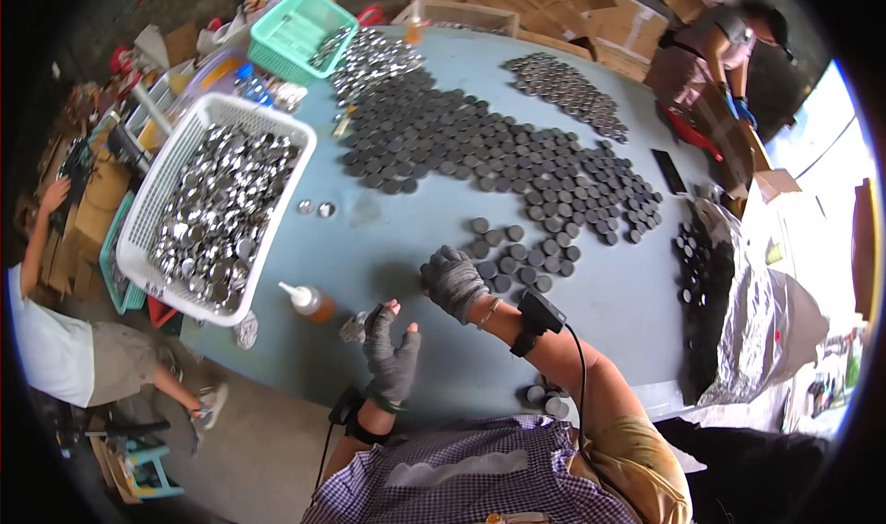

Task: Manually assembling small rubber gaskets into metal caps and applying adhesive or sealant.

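Fingers of the right hand, in a grey knit glove, curl down onto the near edge of a small cluster of dark round caps, seemingly closing on one, though the glove hides whether one is actually pinched; the left hand, in a fingerless grey glove, has its bare fingertips bent around a small shiny piece whose kind is too small to make out. Biggest risk, as I judge it: the wide sheet of dark caps spread beyond the right fingers lies loose on the blue table, so a dragged wrist or sleeve could shove rows out of order or over the rim. Next, the white basket far to the left of the left fingers is heaped with shiny metal discs and overhangs the table edge; a bump could tip it. Farther off, the green basket holds more shiny discs. Smallest, the amber squeeze bottle just left of the left fingers could topple and leak.
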Motion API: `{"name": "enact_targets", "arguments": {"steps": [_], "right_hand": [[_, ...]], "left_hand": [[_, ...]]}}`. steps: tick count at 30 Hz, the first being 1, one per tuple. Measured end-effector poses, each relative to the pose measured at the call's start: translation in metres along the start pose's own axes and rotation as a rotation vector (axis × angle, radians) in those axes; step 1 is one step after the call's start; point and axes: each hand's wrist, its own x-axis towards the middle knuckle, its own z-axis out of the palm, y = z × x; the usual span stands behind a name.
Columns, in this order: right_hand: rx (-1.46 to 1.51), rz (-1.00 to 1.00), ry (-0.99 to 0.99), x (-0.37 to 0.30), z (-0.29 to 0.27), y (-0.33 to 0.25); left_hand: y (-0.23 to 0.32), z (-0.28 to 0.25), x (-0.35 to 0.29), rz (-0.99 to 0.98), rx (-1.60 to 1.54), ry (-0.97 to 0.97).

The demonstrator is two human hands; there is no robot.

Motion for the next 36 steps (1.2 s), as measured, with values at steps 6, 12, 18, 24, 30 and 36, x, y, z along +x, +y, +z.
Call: {"name": "enact_targets", "arguments": {"steps": [6, 12, 18, 24, 30, 36], "right_hand": [[0.012, 0.135, 0.304, -0.102, -0.047, 0.082], [0.103, 0.401, 0.372, -0.191, -0.022, 0.172], [0.037, 0.387, 0.373, -0.194, 0.004, 0.167], [0.078, 0.433, 0.339, -0.148, -0.008, 0.175], [0.101, 0.497, 0.273, -0.097, -0.012, 0.200], [0.103, 0.464, 0.265, -0.054, -0.016, 0.222]], "left_hand": [[0.007, 0.046, 0.007, 0.173, 0.356, -0.411], [-0.007, 0.111, 0.020, 0.281, 0.566, -0.617], [0.005, 0.151, 0.015, 0.265, 0.723, -0.638], [0.006, 0.181, 0.032, 0.199, 0.799, -0.628], [-0.016, 0.206, 0.082, 0.281, 0.827, -0.556], [-0.042, 0.223, 0.129, 0.308, 0.787, -0.531]]}}
